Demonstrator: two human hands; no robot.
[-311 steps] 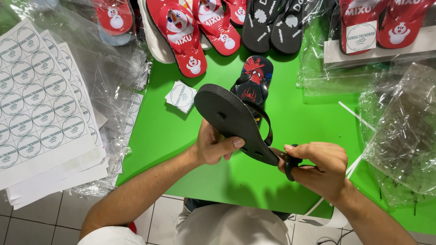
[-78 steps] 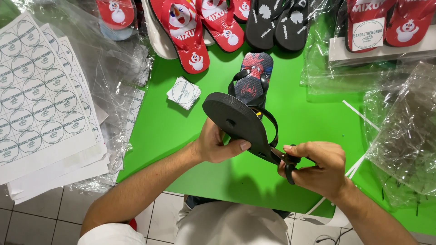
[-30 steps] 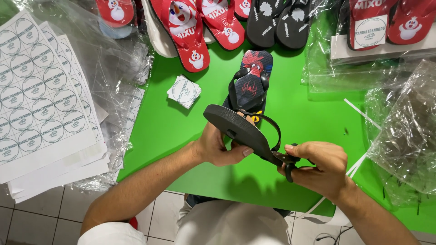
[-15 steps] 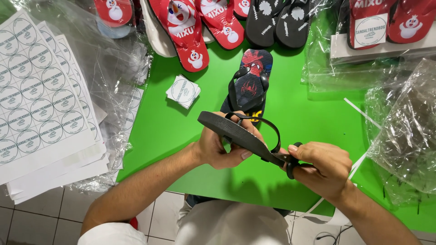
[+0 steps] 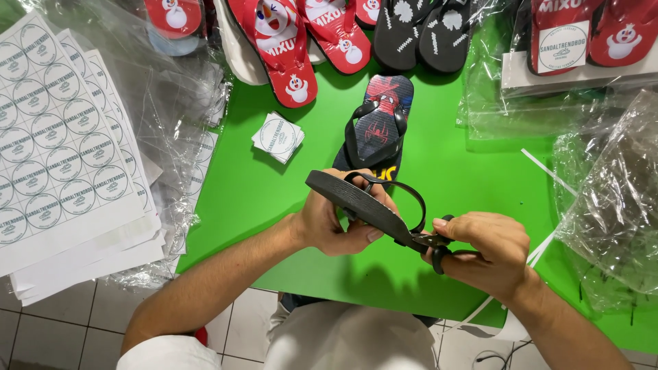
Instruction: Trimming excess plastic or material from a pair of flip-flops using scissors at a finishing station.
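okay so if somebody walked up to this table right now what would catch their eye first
Probably the black flip-flop held edge-on above the green table, the left hand gripping its middle while the right hand works at its end with a small black tool. Behind it lies a dark printed flip-flop, and red flip-flops line the far edge.

A bright green table (image 5: 267,192) stands on a white tiled floor (image 5: 62,329).

Bare forearms, no watch or rings seen; white short sleeve (image 5: 161,353) at left shoulder, light grey-white trousers (image 5: 349,339).
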